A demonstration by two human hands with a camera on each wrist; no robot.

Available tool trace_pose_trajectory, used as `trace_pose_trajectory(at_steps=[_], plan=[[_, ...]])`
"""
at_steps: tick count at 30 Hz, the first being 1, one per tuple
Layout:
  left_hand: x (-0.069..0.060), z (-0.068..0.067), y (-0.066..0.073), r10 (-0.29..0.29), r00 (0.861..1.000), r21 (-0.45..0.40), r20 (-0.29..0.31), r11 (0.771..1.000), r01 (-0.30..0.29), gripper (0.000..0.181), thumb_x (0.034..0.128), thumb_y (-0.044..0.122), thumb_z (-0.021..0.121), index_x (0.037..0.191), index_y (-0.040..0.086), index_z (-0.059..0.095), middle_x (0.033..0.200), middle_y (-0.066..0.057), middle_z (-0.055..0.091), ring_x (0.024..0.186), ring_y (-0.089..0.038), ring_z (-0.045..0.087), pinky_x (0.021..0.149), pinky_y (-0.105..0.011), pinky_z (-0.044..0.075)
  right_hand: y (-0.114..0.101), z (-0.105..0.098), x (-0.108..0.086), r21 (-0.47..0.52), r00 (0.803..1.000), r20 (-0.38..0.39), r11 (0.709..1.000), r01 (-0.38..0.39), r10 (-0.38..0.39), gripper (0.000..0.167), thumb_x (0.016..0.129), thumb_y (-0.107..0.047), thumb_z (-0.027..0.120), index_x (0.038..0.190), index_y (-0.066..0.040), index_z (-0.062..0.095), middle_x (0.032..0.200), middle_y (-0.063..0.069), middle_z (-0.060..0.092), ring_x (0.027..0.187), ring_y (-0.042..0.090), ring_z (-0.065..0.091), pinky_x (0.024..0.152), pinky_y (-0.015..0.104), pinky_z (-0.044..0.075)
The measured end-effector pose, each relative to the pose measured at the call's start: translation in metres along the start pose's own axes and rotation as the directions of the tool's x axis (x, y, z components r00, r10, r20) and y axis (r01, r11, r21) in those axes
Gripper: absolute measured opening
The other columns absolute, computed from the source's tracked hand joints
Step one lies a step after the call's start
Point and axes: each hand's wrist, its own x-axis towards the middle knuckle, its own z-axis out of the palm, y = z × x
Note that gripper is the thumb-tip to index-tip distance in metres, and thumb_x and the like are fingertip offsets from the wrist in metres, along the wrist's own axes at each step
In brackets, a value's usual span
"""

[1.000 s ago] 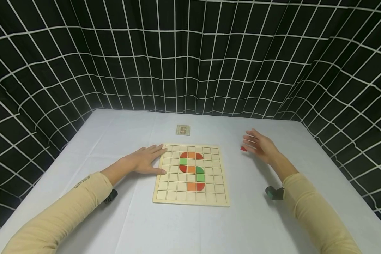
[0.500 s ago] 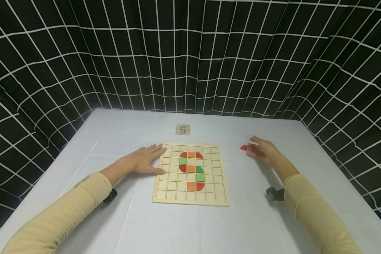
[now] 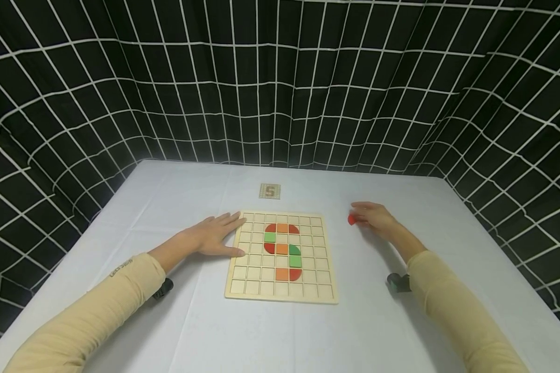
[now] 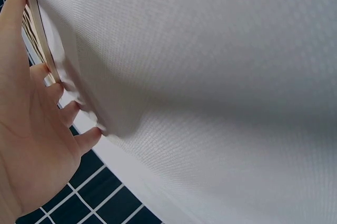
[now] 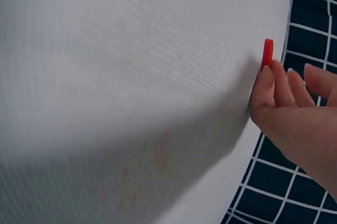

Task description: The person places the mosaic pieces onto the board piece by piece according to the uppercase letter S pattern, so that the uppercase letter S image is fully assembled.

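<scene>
My left hand (image 3: 216, 235) lies with spread, straight fingers at the left edge of a square wooden grid board (image 3: 252, 286), thumb and fingertips touching its rim. Red, orange and green tiles sit in the board's cells in an S-like curve, among them a dark green quarter-round tile (image 3: 294, 250). To the right of the board, just over the table, my right hand (image 3: 375, 216) pinches a red quarter-round tile (image 3: 351, 219). In the right wrist view this red tile (image 5: 267, 53) sticks out edge-on from between thumb and finger; the other fingers are loosely bent.
A small card (image 3: 270, 191) with an S-like figure on a grid lies behind the board. White cloth (image 3: 242, 336) covers the table. Black curtains (image 3: 280, 93) with white grid lines stand along the back and sides.
My right hand has come down onto the red quarter-round tile, gripped it and shifted it slightly left. The left hand has stayed still at the board's edge.
</scene>
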Motion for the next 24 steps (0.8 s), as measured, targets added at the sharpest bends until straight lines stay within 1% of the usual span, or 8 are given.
trace_pose_trajectory(at_steps=[2, 3, 5, 8, 11, 15, 20, 24], plan=[[0.000, 0.000, 0.000, -0.001, 1.000, 0.004, 0.001, 1.000, 0.001, 0.096, 0.0838, 0.072, 0.047, 0.154, 0.013, 0.018, 0.158, -0.012, 0.011, 0.142, -0.036, 0.013, 0.110, -0.058, 0.014, 0.001, 0.001, 0.002, -0.069, 1.000, -0.009, 0.998, 0.007, -0.008, 0.050, 0.096, -0.011, 0.056, 0.139, 0.010, 0.039, 0.100, 0.002, 0.066, 0.083, 0.006, 0.059, 0.073, 0.020, 0.047], [0.000, 0.000, 0.000, -0.002, 1.000, 0.004, 0.002, 1.000, 0.002, 0.096, 0.0837, 0.073, 0.047, 0.154, 0.013, 0.017, 0.158, -0.012, 0.011, 0.142, -0.036, 0.013, 0.110, -0.058, 0.014, 0.002, 0.002, 0.002, -0.099, 1.000, -0.018, 0.995, 0.008, -0.010, 0.050, 0.096, -0.013, 0.057, 0.139, 0.008, 0.041, 0.101, 0.003, 0.066, 0.084, 0.009, 0.059, 0.072, 0.021, 0.047], [0.000, 0.000, 0.000, -0.002, 1.000, 0.007, 0.003, 1.000, 0.002, 0.096, 0.0838, 0.073, 0.047, 0.154, 0.013, 0.017, 0.158, -0.012, 0.011, 0.142, -0.036, 0.013, 0.110, -0.058, 0.015, 0.003, 0.003, 0.003, -0.137, 1.000, -0.024, 0.990, 0.015, -0.019, 0.049, 0.097, -0.014, 0.056, 0.139, 0.008, 0.042, 0.107, 0.011, 0.065, 0.091, 0.015, 0.059, 0.074, 0.023, 0.046], [0.000, -0.001, 0.001, -0.003, 1.000, 0.004, 0.002, 1.000, 0.003, 0.096, 0.0841, 0.072, 0.048, 0.154, 0.013, 0.018, 0.158, -0.012, 0.011, 0.142, -0.036, 0.013, 0.110, -0.058, 0.015, 0.005, 0.004, 0.003, -0.199, 0.999, -0.037, 0.980, 0.023, -0.031, 0.046, 0.098, -0.013, 0.053, 0.139, 0.006, 0.042, 0.119, 0.022, 0.059, 0.098, 0.022, 0.057, 0.076, 0.025, 0.046], [-0.001, -0.002, 0.002, -0.007, 1.000, 0.002, 0.002, 1.000, 0.007, 0.096, 0.0841, 0.071, 0.049, 0.154, 0.013, 0.018, 0.158, -0.012, 0.011, 0.142, -0.036, 0.013, 0.110, -0.058, 0.015, 0.007, 0.005, 0.002, -0.247, 0.997, -0.042, 0.968, 0.048, -0.060, 0.045, 0.095, -0.006, 0.055, 0.137, 0.007, 0.044, 0.125, 0.027, 0.055, 0.099, 0.027, 0.057, 0.074, 0.025, 0.047], [-0.001, -0.002, 0.002, -0.010, 1.000, 0.002, 0.005, 1.000, 0.010, 0.096, 0.0839, 0.072, 0.048, 0.154, 0.013, 0.018, 0.158, -0.012, 0.011, 0.142, -0.035, 0.013, 0.110, -0.058, 0.015, 0.009, 0.008, 0.002, -0.314, 0.993, -0.057, 0.946, 0.085, -0.108, 0.046, 0.089, 0.000, 0.062, 0.132, 0.007, 0.049, 0.125, 0.028, 0.055, 0.098, 0.028, 0.059, 0.070, 0.025, 0.048], [-0.001, -0.002, 0.002, -0.009, 1.000, -0.001, 0.004, 1.000, 0.009, 0.096, 0.0838, 0.072, 0.048, 0.154, 0.013, 0.018, 0.158, -0.011, 0.011, 0.142, -0.035, 0.013, 0.110, -0.058, 0.015, 0.012, 0.010, 0.003, -0.368, 0.988, -0.083, 0.925, 0.089, -0.129, 0.044, 0.087, -0.001, 0.066, 0.130, 0.005, 0.053, 0.122, 0.026, 0.057, 0.100, 0.030, 0.057, 0.071, 0.026, 0.049], [-0.001, -0.002, 0.002, -0.008, 1.000, 0.002, 0.004, 1.000, 0.008, 0.096, 0.0842, 0.071, 0.048, 0.154, 0.013, 0.018, 0.158, -0.012, 0.011, 0.142, -0.036, 0.013, 0.110, -0.058, 0.014, 0.013, 0.010, 0.005, -0.411, 0.986, -0.074, 0.906, 0.105, -0.148, 0.043, 0.086, 0.001, 0.066, 0.128, 0.005, 0.055, 0.118, 0.026, 0.059, 0.097, 0.030, 0.056, 0.070, 0.026, 0.049]])
